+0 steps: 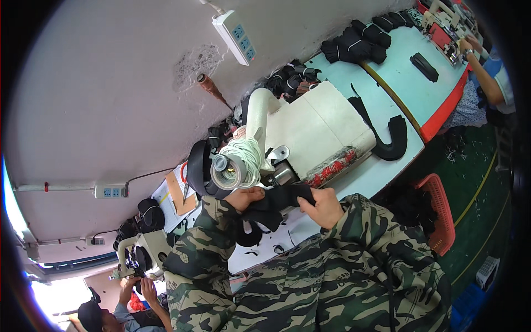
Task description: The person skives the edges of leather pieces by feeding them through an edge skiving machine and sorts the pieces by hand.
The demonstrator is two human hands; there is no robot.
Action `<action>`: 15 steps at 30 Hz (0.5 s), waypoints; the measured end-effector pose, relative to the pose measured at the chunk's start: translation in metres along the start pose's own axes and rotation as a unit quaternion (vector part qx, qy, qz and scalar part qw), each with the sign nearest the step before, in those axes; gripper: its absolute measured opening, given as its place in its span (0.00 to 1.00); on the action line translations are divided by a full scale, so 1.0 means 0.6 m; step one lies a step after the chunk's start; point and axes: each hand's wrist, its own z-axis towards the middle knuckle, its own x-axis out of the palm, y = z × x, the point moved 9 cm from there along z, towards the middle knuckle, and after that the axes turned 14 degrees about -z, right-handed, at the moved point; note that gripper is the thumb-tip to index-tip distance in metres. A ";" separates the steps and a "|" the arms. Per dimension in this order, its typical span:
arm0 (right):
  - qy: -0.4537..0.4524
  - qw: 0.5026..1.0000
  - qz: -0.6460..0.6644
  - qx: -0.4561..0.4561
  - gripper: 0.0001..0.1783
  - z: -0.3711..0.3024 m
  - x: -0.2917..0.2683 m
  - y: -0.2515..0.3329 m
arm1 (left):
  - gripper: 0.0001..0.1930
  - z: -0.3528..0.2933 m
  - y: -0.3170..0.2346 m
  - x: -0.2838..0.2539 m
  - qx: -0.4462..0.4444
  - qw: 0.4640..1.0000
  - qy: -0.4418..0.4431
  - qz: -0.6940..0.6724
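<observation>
In front of the cream bench machine, a black strip of fabric is stretched between my two hands. My left hand grips its left end, thumb on top. At the other end my right hand has its fingers closed round the strip, the thumb pointing along it. Just beyond the strip sits the machine's metal cylinder. To its left is a coil of white cord round a lamp-like fitting. Below my left hand a dark rounded piece lies on the white tabletop.
A curved black strip lies right of the machine. Tied black bundles lie on the far table. A red basket with black pieces stands on the floor at right. A screwdriver stands by the wall. Co-workers sit at far right and lower left.
</observation>
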 end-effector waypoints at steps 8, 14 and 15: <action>0.054 0.990 0.092 0.092 0.12 0.008 0.021 -0.030 | 0.09 0.021 -0.042 -0.058 0.072 0.960 -0.085 0.256; 0.116 0.967 0.148 0.171 0.13 -0.008 -0.016 -0.070 | 0.09 0.044 -0.102 -0.088 0.097 0.929 -0.157 0.322; 0.158 0.962 0.141 0.171 0.12 -0.014 -0.013 -0.076 | 0.09 0.051 -0.105 -0.086 0.098 0.928 -0.156 0.324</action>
